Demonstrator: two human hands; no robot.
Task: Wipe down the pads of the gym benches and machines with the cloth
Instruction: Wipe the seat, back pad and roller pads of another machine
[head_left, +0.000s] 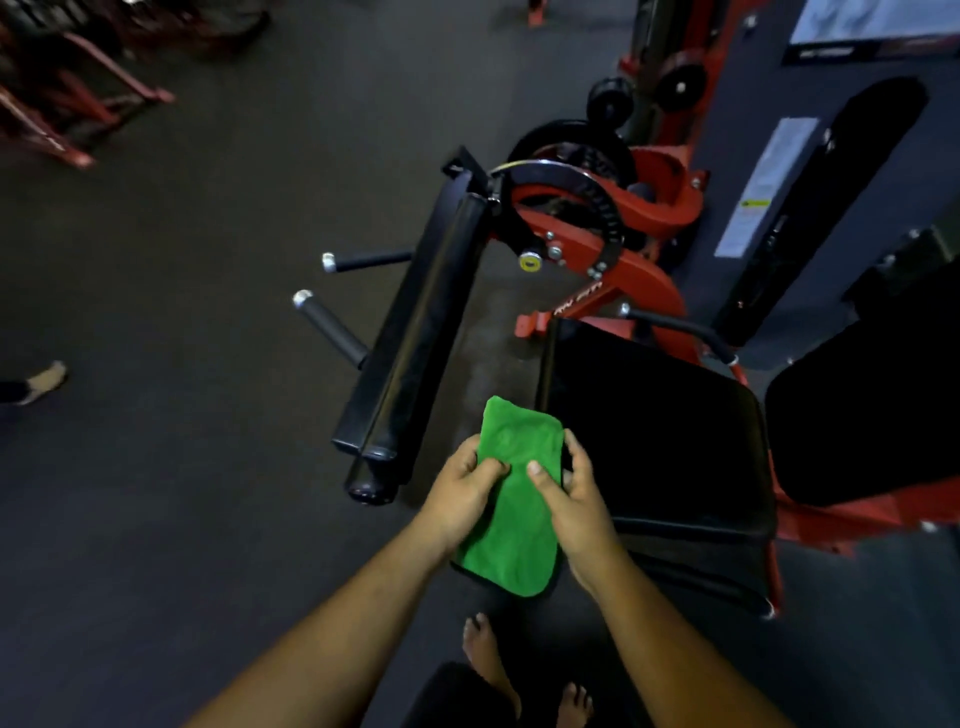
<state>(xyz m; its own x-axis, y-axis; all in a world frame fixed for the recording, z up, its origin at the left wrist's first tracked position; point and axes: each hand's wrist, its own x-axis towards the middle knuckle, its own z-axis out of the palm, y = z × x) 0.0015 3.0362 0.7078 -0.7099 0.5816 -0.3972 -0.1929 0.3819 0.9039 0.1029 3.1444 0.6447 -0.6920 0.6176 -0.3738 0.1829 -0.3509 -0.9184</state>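
**Two hands on one cloth, pads still to be judged**

Two hands hold one green cloth (511, 493), folded into a long strip, in the air just in front of the black seat pad (660, 441) and not touching it. Left hand (460, 493): fingers curled round the cloth's left edge, thumb pressed on top. Right hand (571, 499): thumb on the cloth's face, fingers wrapped behind its right edge.

Progress, as judged: the cloth looks to be getting folded or readied, not wiping. No pad shows a wet streak or sheen that would mark it as done, so seat pad, long roller pad (415, 322) and back pad (852, 379) all count as outstanding.

Hard to make out: the room is dim and the pads nearly pure black, so dust or damp cannot be read. The red machine frame (639, 291) is cut off at the right edge. More red equipment (78, 104) at top left is blurred.
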